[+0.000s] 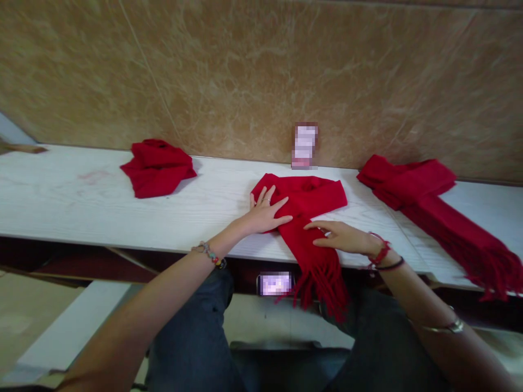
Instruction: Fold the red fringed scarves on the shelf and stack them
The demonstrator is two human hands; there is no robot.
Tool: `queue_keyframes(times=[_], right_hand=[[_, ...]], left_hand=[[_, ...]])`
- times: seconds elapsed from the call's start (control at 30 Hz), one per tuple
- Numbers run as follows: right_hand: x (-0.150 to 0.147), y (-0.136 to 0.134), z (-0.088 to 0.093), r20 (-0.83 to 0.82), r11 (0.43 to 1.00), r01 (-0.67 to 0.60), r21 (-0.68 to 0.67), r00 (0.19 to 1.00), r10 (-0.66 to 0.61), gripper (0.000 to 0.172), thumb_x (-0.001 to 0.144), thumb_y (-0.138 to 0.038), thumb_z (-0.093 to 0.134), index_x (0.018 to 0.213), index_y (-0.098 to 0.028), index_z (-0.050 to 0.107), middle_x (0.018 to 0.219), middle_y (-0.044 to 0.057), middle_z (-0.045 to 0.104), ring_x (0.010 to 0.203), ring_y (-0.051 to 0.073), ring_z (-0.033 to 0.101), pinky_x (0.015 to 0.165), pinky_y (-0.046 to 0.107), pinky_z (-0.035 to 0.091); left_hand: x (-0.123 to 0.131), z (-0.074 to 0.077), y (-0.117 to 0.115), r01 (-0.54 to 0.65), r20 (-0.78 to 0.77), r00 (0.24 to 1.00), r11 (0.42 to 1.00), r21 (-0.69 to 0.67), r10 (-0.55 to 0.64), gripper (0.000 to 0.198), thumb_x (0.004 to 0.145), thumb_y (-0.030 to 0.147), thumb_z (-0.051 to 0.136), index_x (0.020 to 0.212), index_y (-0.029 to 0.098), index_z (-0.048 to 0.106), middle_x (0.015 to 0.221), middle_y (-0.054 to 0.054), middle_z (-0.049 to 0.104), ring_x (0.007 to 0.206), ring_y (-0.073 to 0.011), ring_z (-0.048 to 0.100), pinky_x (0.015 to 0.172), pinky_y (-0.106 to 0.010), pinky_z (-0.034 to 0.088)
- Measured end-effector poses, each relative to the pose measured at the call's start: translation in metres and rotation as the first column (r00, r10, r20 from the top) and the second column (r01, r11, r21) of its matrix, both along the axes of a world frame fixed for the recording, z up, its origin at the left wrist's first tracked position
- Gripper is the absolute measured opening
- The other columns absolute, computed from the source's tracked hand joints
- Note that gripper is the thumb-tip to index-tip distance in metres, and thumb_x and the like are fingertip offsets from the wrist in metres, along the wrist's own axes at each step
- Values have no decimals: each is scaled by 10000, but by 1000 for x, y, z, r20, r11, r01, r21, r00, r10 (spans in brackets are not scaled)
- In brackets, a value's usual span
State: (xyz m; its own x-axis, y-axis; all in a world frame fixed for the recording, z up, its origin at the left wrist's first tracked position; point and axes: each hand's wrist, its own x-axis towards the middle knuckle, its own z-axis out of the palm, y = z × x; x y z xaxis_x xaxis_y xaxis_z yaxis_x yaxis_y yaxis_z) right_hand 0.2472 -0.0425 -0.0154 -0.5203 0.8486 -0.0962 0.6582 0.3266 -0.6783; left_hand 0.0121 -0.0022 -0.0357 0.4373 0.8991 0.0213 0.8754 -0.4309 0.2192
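Note:
A red scarf (307, 207) lies looped on the white tabletop, one end crossing over the other. Its fringed end hangs over the near edge of the table. My left hand (265, 212) rests flat on the left part of the loop, fingers spread. At the right edge of the hanging tail is my right hand (337, 235), its fingers stretched out and apart, touching or just above the cloth. Neither hand grips the fabric.
On the right lies another looped red scarf (429, 196), its fringe toward the near edge. A folded red cloth (157, 169) sits at left. One phone (304, 146) leans against the marbled wall (245, 71); another phone-like screen (275, 283) shows below the white table (81, 201).

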Motion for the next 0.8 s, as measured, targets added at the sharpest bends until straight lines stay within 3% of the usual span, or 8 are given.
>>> queue_keyframes(times=[0.1, 0.13, 0.2, 0.27, 0.4, 0.57, 0.7, 0.8], right_hand=[[25, 21, 2, 66, 972, 226, 56, 971, -230, 438, 827, -358, 506, 1234, -201, 545, 812, 66, 690, 708, 201, 652, 624, 327, 542], [34, 32, 0, 76, 921, 364, 139, 923, -376, 454, 838, -365, 493, 1251, -183, 528, 868, 92, 688, 745, 216, 657, 619, 333, 541], [50, 55, -5, 102, 734, 596, 325, 750, -654, 511, 820, -368, 528, 1272, -132, 506, 1033, 158, 657, 895, 263, 647, 726, 380, 532], [58, 78, -14, 114, 640, 682, 354, 647, -754, 602, 793, -380, 568, 1291, -53, 479, 1074, 203, 640, 988, 291, 620, 809, 399, 509], [54, 116, -26, 57, 652, 708, 272, 665, -745, 458, 732, -328, 637, 1128, -99, 629, 890, 121, 702, 874, 245, 651, 778, 344, 516], [51, 152, -15, -16, 631, 718, 292, 664, -748, 314, 733, -207, 601, 1020, -108, 680, 830, 77, 705, 776, 188, 648, 710, 293, 516], [52, 169, -16, -30, 582, 741, 335, 626, -779, 350, 728, -163, 573, 1058, -83, 657, 911, 114, 693, 870, 220, 638, 767, 325, 508], [47, 168, -24, -21, 585, 732, 348, 630, -776, 336, 714, -139, 572, 1036, -102, 662, 927, 112, 687, 923, 239, 625, 823, 346, 492]], left_hand=[[0, 9, -9, 299, -49, 954, 953, 56, -297, 585, 839, 425, 508, 1387, 263, 383, 1540, -75, 122, 1410, -283, 30, 1116, -492, 87], [-1, 13, -12, 420, -79, 905, 907, 23, -417, 546, 837, 333, 511, 1369, 274, 407, 1532, -49, 173, 1412, -240, 74, 1126, -447, 112], [-4, 18, -15, 563, -131, 814, 824, -57, -566, 571, 796, 172, 495, 1350, 293, 427, 1512, -10, 246, 1403, -191, 141, 1129, -414, 150], [-5, 18, -15, 586, -168, 791, 807, -74, -589, 635, 756, 91, 474, 1358, 284, 413, 1502, -6, 272, 1397, -194, 168, 1121, -431, 183], [1, 9, -5, 566, -214, 808, 824, 22, -549, 593, 801, 29, 386, 1365, 211, 412, 1479, -52, 320, 1377, -215, 234, 1092, -435, 258], [7, 4, 13, 524, -164, 846, 848, 78, -508, 567, 802, 31, 412, 1340, 207, 452, 1513, -81, 227, 1358, -241, 280, 1086, -453, 264], [-1, 4, 13, 599, -125, 797, 800, 35, -591, 698, 714, 42, 505, 1345, 334, 437, 1548, 4, 76, 1403, -295, 97, 1114, -500, 154], [-2, 4, 5, 582, -111, 808, 813, -12, -579, 769, 677, 67, 538, 1361, 385, 392, 1547, 41, -43, 1403, -321, 13, 1115, -528, 73]])
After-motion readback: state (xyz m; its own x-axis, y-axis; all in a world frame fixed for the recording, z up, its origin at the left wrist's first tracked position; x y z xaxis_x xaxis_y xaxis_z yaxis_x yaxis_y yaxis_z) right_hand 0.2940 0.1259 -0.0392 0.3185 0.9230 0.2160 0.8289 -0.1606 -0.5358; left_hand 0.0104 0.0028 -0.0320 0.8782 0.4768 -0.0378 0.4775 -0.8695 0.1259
